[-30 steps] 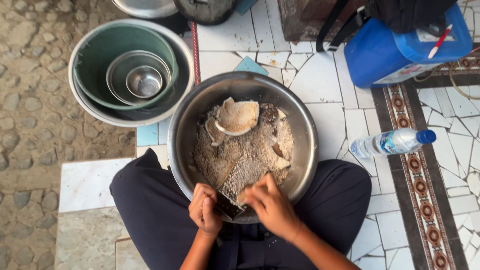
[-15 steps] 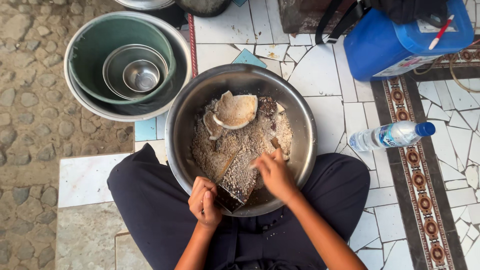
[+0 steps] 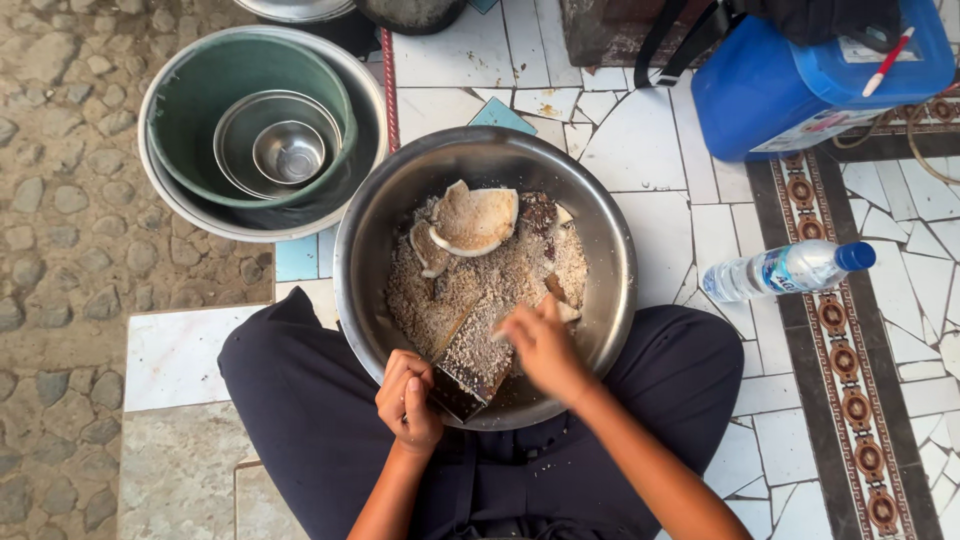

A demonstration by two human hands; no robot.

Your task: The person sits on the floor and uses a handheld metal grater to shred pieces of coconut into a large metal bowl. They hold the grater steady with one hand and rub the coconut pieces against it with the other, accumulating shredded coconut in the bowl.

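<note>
1. My left hand (image 3: 408,398) is closed around the grater's (image 3: 472,352) lower end, holding it tilted inside the big bowl (image 3: 360,270) on my lap.
2. My right hand (image 3: 540,345) has its fingers curled on a coconut piece (image 3: 566,312), pressed against the grater face.
3. Risk, as I judge it: the piece is small, so a slip could scrape my fingertips; a loose grater grip could tip shreds out.
4. Count: one grater, one bottle (image 3: 790,270), one blue jug (image 3: 800,85), four nested bowls (image 3: 262,135), several shell pieces (image 3: 475,220).
</note>
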